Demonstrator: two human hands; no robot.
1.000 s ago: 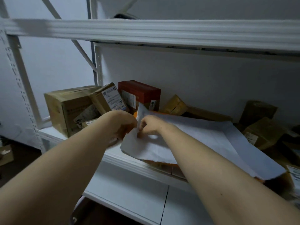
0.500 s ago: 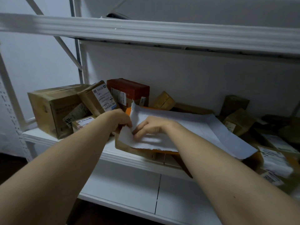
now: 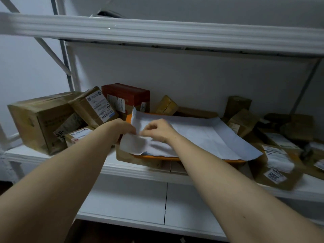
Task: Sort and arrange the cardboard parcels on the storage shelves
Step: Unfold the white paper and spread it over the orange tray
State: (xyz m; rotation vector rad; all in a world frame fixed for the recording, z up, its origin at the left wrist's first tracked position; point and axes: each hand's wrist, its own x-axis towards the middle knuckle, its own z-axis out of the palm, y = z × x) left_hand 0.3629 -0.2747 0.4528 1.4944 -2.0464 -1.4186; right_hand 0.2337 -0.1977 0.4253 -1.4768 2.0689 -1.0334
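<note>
While left hand point(image 3: 121, 130), right hand point(image 3: 159, 131) pinch torn left end, white sheet point(image 3: 201, 135) lies lengthwise along shelf point(image 3: 140, 172).

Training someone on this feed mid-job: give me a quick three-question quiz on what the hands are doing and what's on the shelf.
1. True or false: the left hand and the right hand both pinch the white paper at its torn edge.
2. Where does the red box stand? A) in front of the paper B) behind the paper C) on top of the paper
3. Fill in: the paper lies on a flat parcel whose top edge is coloured ____.

Key: 1 true; 2 B; 3 orange.
</note>
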